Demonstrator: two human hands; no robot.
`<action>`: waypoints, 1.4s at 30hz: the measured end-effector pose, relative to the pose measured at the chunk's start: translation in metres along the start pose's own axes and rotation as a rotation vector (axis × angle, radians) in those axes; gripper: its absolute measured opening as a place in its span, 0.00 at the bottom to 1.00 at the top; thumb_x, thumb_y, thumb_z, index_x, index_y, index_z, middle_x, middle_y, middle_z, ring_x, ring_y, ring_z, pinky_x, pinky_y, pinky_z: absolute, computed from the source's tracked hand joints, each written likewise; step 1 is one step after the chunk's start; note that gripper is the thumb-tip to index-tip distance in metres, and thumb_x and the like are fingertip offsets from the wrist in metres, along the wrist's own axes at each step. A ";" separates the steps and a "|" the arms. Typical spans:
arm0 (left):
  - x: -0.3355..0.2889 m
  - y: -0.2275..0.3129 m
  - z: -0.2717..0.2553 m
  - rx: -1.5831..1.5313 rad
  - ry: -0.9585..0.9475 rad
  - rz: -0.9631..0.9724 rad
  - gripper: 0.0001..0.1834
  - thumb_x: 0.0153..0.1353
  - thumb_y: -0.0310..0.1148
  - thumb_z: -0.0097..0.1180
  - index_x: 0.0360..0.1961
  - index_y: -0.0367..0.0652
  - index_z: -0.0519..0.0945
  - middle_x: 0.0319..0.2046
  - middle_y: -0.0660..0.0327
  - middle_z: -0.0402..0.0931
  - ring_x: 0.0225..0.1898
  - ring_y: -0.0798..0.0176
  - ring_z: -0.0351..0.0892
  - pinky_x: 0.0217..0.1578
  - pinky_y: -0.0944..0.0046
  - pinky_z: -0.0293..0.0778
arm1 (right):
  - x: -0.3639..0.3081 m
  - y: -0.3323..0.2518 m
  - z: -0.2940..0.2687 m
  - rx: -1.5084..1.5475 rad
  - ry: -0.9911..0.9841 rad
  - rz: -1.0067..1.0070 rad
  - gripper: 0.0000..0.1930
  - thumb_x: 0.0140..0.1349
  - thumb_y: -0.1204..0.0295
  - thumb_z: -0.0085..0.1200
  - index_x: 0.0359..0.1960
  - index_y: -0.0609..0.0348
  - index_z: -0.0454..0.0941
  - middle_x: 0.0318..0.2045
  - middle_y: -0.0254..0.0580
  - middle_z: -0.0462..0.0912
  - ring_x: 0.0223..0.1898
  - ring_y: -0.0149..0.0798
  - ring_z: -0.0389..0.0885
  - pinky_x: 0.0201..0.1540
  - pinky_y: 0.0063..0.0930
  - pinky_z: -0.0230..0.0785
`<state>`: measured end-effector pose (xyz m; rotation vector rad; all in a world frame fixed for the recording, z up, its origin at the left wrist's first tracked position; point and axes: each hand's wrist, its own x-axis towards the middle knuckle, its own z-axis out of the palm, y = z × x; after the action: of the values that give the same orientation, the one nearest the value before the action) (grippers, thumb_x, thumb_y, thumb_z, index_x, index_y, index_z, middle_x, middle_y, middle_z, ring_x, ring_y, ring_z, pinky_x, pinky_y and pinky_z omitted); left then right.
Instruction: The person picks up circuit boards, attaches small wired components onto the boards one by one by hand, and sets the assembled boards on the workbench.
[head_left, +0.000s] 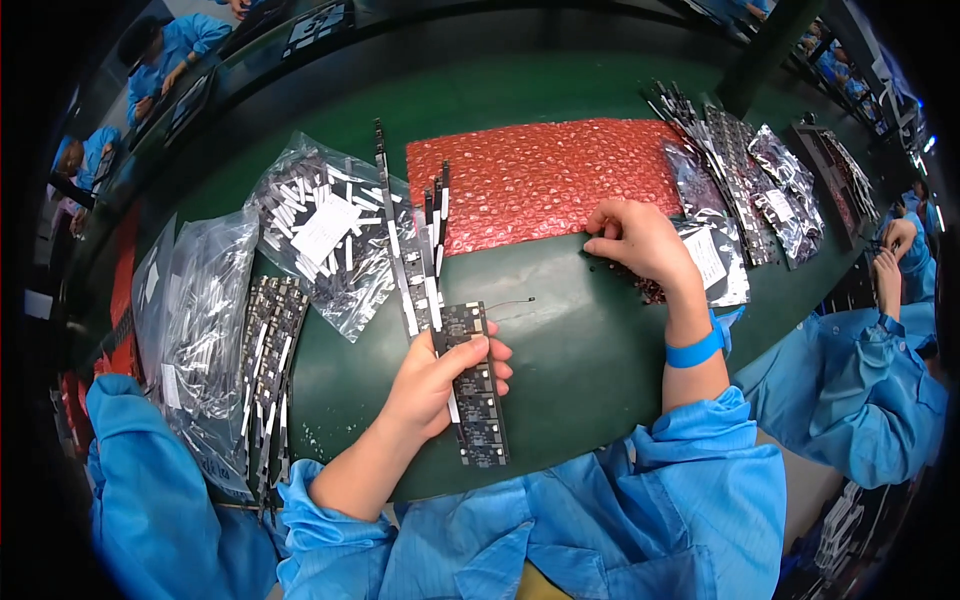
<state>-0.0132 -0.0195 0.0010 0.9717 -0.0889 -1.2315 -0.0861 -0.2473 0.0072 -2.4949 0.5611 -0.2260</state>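
Note:
My left hand (pixel 440 385) grips a long black circuit board panel (pixel 475 385) with pale components, the thumb pressed on its face. Long thin black-and-white strips (pixel 395 230) fan up from behind the panel toward the far side. From its top, a thin wire (pixel 515 301) with a small dark tip sticks out to the right. My right hand (pixel 645 240) is raised near the lower right corner of the red bubble wrap, thumb and fingers drawn together in a pinch. Whatever lies between those fingertips is too small to make out. Under that hand is a pile of small dark parts (pixel 650 290).
Red bubble wrap (pixel 540 180) covers the table's far middle. Left stand a clear bag of white-and-black strips (pixel 325 230), another plastic bag (pixel 210 300) and stacked circuit boards (pixel 270 330). More boards (pixel 740 180) and silvery bags (pixel 785 195) lie right. Co-workers in blue sit on both sides.

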 end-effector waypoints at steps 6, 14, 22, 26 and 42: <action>0.000 -0.001 -0.001 0.025 -0.012 -0.008 0.10 0.46 0.27 0.44 0.31 0.36 0.64 0.21 0.57 0.68 0.21 0.64 0.70 0.20 0.66 0.70 | 0.004 0.008 0.007 -0.017 -0.060 -0.050 0.05 0.35 0.76 0.50 0.17 0.61 0.69 0.11 0.37 0.68 0.14 0.29 0.66 0.18 0.21 0.58; 0.002 -0.003 -0.002 -0.085 -0.071 0.048 0.16 0.46 0.25 0.45 0.38 0.34 0.62 0.25 0.59 0.68 0.25 0.65 0.70 0.29 0.64 0.69 | 0.005 -0.007 0.005 0.234 0.183 -0.130 0.07 0.41 0.77 0.47 0.23 0.64 0.65 0.15 0.41 0.70 0.19 0.32 0.71 0.21 0.21 0.61; -0.001 -0.001 -0.002 -0.063 0.014 0.145 0.17 0.47 0.25 0.43 0.40 0.36 0.59 0.26 0.59 0.66 0.26 0.66 0.69 0.29 0.63 0.69 | -0.012 -0.051 0.020 1.172 -0.014 -0.065 0.06 0.47 0.79 0.42 0.28 0.65 0.62 0.22 0.38 0.69 0.23 0.27 0.70 0.24 0.15 0.64; -0.002 0.001 0.001 -0.087 -0.013 0.137 0.16 0.47 0.26 0.44 0.39 0.36 0.60 0.25 0.59 0.66 0.26 0.66 0.69 0.27 0.67 0.69 | -0.029 -0.069 0.036 1.151 -0.173 -0.106 0.06 0.47 0.79 0.42 0.28 0.66 0.62 0.24 0.38 0.68 0.25 0.27 0.70 0.25 0.15 0.65; -0.001 -0.002 -0.001 -0.035 0.028 0.137 0.16 0.45 0.26 0.47 0.36 0.35 0.61 0.22 0.60 0.67 0.23 0.68 0.69 0.24 0.70 0.69 | -0.029 -0.068 0.040 1.003 -0.155 -0.232 0.08 0.45 0.80 0.45 0.29 0.66 0.63 0.24 0.38 0.69 0.25 0.27 0.70 0.27 0.16 0.64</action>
<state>-0.0143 -0.0182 -0.0006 0.9371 -0.1100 -1.0902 -0.0782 -0.1637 0.0112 -1.5652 0.0375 -0.3029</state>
